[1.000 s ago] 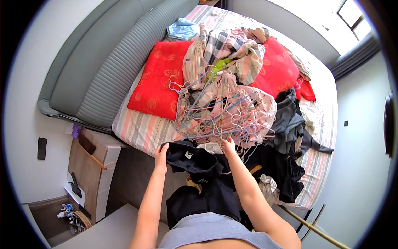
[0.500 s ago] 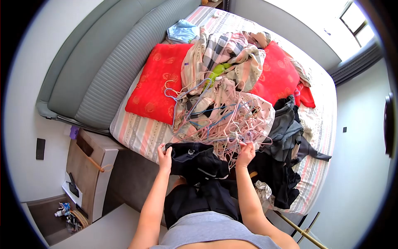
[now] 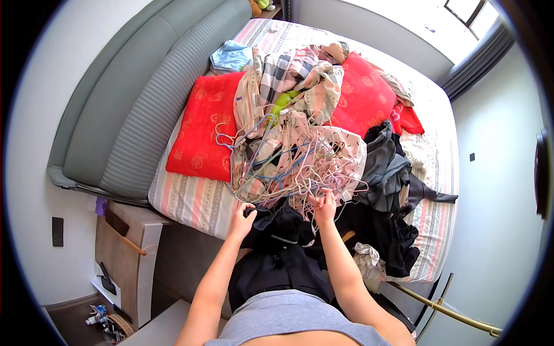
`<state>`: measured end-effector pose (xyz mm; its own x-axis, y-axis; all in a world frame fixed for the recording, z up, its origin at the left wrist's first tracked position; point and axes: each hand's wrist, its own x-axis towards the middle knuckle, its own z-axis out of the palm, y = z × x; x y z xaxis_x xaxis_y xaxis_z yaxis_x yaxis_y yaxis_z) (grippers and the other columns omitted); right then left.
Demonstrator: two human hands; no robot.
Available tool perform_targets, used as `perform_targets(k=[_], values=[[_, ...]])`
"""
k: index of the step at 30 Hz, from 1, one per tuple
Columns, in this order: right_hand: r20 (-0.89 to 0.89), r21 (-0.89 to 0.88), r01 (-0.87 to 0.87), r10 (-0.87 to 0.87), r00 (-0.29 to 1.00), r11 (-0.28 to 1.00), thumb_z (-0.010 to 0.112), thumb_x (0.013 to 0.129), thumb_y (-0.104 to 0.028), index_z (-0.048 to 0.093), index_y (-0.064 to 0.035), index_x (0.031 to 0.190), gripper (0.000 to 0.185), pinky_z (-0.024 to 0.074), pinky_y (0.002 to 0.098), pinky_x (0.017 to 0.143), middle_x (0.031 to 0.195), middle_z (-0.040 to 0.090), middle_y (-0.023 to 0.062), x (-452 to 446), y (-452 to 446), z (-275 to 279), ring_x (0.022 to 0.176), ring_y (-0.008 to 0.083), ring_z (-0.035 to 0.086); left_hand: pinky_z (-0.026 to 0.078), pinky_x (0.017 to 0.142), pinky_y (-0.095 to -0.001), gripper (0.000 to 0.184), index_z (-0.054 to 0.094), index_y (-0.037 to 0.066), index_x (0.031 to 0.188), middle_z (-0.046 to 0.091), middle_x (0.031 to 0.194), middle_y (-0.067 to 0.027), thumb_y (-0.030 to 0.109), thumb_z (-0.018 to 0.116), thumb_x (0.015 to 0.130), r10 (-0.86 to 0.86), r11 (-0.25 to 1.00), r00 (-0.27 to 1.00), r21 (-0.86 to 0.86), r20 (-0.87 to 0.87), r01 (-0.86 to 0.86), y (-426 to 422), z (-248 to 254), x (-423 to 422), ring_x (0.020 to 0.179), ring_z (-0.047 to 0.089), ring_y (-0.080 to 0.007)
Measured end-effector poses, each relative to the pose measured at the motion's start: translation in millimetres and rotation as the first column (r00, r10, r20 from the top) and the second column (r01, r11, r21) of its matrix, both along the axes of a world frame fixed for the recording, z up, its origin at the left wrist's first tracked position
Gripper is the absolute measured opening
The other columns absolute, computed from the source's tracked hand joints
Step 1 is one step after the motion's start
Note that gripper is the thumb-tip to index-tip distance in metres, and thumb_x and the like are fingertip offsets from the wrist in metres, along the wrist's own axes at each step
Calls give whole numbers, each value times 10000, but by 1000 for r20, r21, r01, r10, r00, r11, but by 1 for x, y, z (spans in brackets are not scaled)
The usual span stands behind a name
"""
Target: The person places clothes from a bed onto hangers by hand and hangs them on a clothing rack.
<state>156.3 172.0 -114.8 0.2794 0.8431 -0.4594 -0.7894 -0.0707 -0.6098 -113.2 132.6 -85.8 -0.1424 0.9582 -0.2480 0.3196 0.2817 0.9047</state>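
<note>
My left hand (image 3: pixel 241 221) is closed on the left edge of a black garment (image 3: pixel 285 226), which hangs bunched in front of my lap at the bedside. Its waistband or opening faces up, with a pale line of trim on the front. My right hand (image 3: pixel 325 209) is pinched at the near edge of a tangled pile of clothes hangers (image 3: pixel 306 167), holding a pink hanger among them. The pile, mostly pink with some blue ones, lies on crumpled patterned bedding. Part of the garment between my hands is hidden by folds.
Two red cushions (image 3: pixel 206 130) lie on the striped bed (image 3: pixel 184 199), with rumpled bedding between them. Dark clothes (image 3: pixel 389 230) are heaped at the right. A bedside cabinet (image 3: pixel 124 254) stands left, and a metal pole (image 3: pixel 438 307) is at lower right.
My right hand has moved left and slightly up, and my left hand a little right, bringing them closer together. The black garment is more bunched. The view has shifted slightly.
</note>
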Motion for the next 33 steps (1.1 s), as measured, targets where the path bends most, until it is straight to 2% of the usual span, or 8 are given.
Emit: perform_targets(k=[7, 8, 10, 14, 18, 19, 27, 33], values=[[5, -5, 191, -190, 982, 982, 436, 940, -250, 555, -52, 902, 234, 454, 252, 623, 571, 492, 3, -14, 46, -51, 588, 140, 531, 430, 749, -263, 154, 569, 56, 888, 584, 830, -30, 116, 629, 759, 18, 1000, 1000, -6, -18, -18, -3, 2, -4, 797, 524, -121], [127, -72, 192, -181, 975, 979, 436, 940, -247, 553, -46, 905, 235, 465, 259, 617, 657, 583, 38, -7, 49, -57, 652, 147, 572, 434, 746, -272, 161, 574, 62, 891, 592, 828, -42, 127, 632, 756, 35, 999, 999, -1, -19, -35, -3, 0, -6, 797, 538, -137], [74, -19, 186, -185, 980, 982, 435, 940, -254, 554, -41, 913, 245, 478, 270, 657, 728, 625, 70, 7, 53, -57, 753, 179, 610, 439, 745, -279, 167, 577, 68, 893, 600, 828, -53, 138, 635, 753, 54, 999, 998, 4, -19, -54, -5, -3, -10, 798, 553, -154], [101, 142, 129, -144, 984, 981, 445, 934, -259, 553, -18, 945, 265, 492, 348, 764, 594, 548, 52, 31, 56, -31, 824, 249, 619, 439, 744, -279, 165, 578, 68, 889, 602, 829, -53, 141, 639, 754, 67, 998, 998, 17, -10, -67, -4, -7, -12, 802, 555, -155], [114, 167, 152, -173, 978, 974, 429, 939, -264, 552, -36, 947, 260, 529, 372, 680, 473, 404, -2, 51, 38, 0, 494, 155, 518, 439, 737, -285, 182, 585, 68, 873, 606, 821, -58, 186, 660, 758, 73, 997, 997, -29, -1, -73, 1, 9, -3, 798, 559, -164], [41, 183, 172, -182, 982, 968, 428, 939, -276, 553, -44, 943, 263, 541, 376, 631, 447, 334, -27, 48, 32, 27, 397, 107, 395, 439, 735, -288, 193, 587, 68, 868, 608, 820, -61, 204, 668, 758, 71, 996, 997, -48, 1, -71, 2, 12, -1, 796, 561, -168], [12, 77, 7, -8, 1000, 997, 416, 943, -294, 530, -55, 939, 265, 537, 362, 578, 440, 296, -38, 60, -8, 54, 354, 71, 326, 425, 697, -262, 251, 577, 41, 816, 579, 756, -23, 250, 701, 753, 243, 967, 969, 91, -50, -238, 17, -9, 7, 726, 515, -117], [289, -3, 124, -118, 950, 992, 416, 944, -272, 525, -48, 883, 256, 532, 350, 554, 432, 309, -24, 46, -16, 58, 352, 84, 336, 451, 719, -316, 256, 596, 71, 837, 626, 810, -78, 269, 705, 716, 252, 967, 965, 50, -71, -249, 11, -26, -9, 780, 585, -197]])
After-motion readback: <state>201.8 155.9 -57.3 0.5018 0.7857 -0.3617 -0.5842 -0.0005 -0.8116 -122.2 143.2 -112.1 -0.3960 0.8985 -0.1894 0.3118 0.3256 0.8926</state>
